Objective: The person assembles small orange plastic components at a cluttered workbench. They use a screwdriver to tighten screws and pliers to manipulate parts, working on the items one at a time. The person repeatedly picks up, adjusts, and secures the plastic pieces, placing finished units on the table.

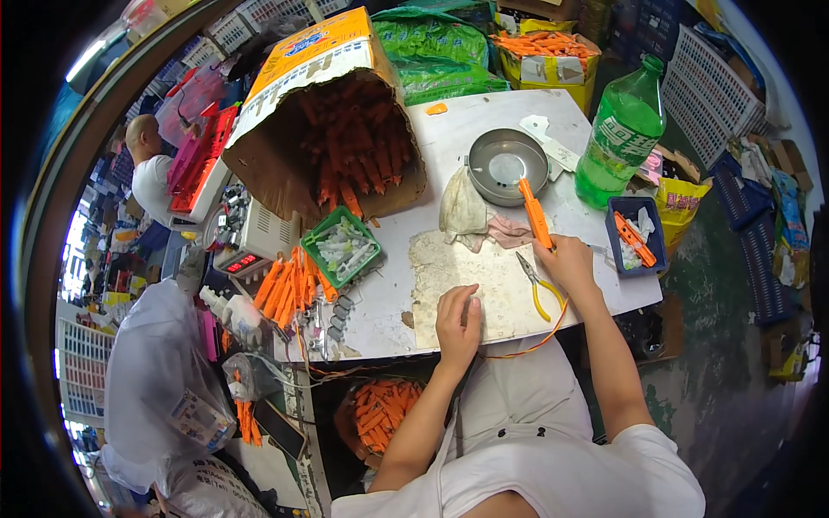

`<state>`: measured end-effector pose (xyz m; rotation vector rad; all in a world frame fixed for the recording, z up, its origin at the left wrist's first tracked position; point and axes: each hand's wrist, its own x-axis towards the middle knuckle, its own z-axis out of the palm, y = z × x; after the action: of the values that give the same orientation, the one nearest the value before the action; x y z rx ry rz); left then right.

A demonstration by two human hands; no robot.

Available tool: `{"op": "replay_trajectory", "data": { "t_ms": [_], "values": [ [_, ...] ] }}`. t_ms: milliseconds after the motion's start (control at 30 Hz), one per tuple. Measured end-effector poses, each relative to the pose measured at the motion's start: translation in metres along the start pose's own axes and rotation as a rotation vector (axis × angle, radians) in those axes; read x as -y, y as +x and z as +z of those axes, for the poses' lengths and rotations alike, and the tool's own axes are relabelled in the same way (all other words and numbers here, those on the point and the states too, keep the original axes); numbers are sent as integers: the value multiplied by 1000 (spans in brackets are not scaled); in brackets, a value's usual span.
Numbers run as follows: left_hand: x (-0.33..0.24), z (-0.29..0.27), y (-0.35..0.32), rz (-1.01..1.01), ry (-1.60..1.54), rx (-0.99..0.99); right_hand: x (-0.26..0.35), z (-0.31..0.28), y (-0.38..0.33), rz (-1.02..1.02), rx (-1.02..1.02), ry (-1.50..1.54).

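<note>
My right hand (570, 266) is closed round the lower end of a long, narrow orange plastic part (535, 216); its upper tip reaches over the rim of a round metal bowl (480, 180). Below that hand, a pair of pliers with yellow handles (541, 298) lies on the worn board (440, 268). My left hand (459, 326) rests near the front edge of the table, its fingers loosely extended and holding nothing visible. A thin red and yellow wire (518, 352) runs between my forearms. Left of the bowl lies a crumpled pale cloth (462, 207).
A tipped cardboard box (250, 177) full of orange parts stands at the back left. Nearer are a green basket (357, 275) of small clear pieces and loose orange parts (281, 292). A large green bottle (617, 134) and a blue bin (643, 267) stand at right.
</note>
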<state>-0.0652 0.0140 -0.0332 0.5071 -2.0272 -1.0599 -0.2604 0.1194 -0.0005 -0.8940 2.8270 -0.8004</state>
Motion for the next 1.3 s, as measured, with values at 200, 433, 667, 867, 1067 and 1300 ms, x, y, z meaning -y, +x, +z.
{"op": "replay_trajectory", "data": {
  "t_ms": [200,433,667,867,1067,1300],
  "values": [
    [1,0,1,14,17,13,0,0,0,-6,3,-14],
    [0,1,1,17,17,19,1,-1,0,-6,6,-20],
    [7,1,-3,-59,-89,3,31,1,-39,-121,-89,299],
    [7,5,-3,-349,-493,-25,54,42,-92,-371,16,195],
    [11,0,-5,-423,-531,-1,46,14,-111,-293,99,470],
    [3,-5,-4,-392,-652,-49,-69,-70,-169,230,419,359]
  ]
}}
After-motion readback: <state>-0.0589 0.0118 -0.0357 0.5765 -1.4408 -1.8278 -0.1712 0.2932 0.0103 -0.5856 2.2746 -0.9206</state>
